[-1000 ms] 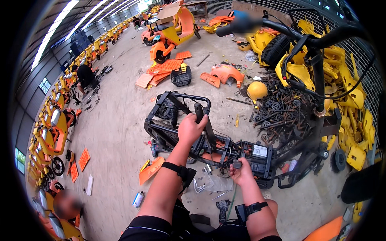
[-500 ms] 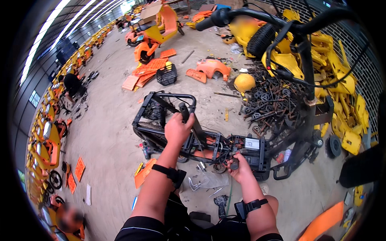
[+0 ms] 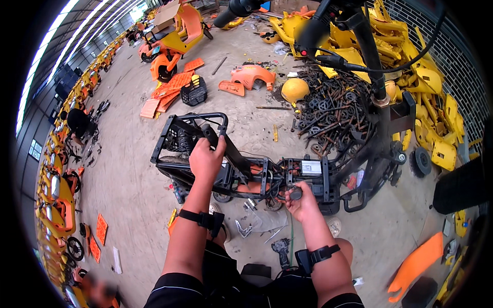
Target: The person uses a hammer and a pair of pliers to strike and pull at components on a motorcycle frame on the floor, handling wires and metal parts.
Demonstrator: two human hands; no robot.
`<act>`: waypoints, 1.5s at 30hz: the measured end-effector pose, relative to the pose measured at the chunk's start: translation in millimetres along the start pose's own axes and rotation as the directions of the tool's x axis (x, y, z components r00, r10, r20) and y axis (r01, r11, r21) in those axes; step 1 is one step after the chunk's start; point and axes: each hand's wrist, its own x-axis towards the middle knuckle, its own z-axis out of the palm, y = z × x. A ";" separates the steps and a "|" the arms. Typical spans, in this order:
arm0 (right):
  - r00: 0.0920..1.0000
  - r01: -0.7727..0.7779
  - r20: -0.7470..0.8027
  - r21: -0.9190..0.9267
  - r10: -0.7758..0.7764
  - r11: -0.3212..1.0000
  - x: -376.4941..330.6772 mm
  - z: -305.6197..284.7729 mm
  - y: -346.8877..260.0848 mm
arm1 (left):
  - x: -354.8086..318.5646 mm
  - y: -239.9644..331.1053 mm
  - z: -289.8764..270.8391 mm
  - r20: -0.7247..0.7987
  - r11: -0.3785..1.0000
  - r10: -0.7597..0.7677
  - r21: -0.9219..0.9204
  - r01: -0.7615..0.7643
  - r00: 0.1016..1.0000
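A stripped black scooter frame [image 3: 257, 174] lies on its side on the concrete floor in front of me. My left hand [image 3: 205, 159] grips a black bar of the frame near its rear rack [image 3: 190, 128]. My right hand [image 3: 300, 200] is closed on a small black round part among the wires at the frame's middle, beside a white-labelled box [image 3: 310, 167]. Both wrists wear black straps. The black steering column [image 3: 372, 66] rises at the right.
A cordless drill [image 3: 281, 251] and loose metal brackets [image 3: 244, 226] lie by my knees. A heap of rusty metal parts [image 3: 334, 110], a yellow helmet [image 3: 294, 90] and yellow panels [image 3: 431, 97] sit right. Orange scooters [image 3: 174, 36], a black basket [image 3: 195, 92] and another person [image 3: 77, 123] are left.
My view has shifted closer over the frame. My left hand stays on the bar; my right hand has moved slightly onto the small round part.
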 end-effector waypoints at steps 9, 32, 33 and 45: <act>0.999 -0.010 -0.051 0.047 0.012 0.999 -5.8 3.5 0.7 | -1.4 3.5 1.3 -0.029 1.000 0.007 0.010 -0.006 1.000; 0.999 -0.009 -0.054 -0.002 0.008 1.000 0.2 9.4 12.4 | -4.3 1.9 5.9 -0.067 0.998 0.066 0.013 -0.066 0.996; 0.998 -0.005 -0.056 -0.003 0.005 1.000 0.3 9.4 12.2 | -3.8 1.3 7.0 -0.070 0.998 0.070 0.013 -0.069 0.995; 0.998 -0.014 -0.064 -0.015 0.013 1.000 -3.0 12.1 11.8 | -4.1 0.4 7.2 -0.076 0.996 0.075 0.052 -0.071 0.994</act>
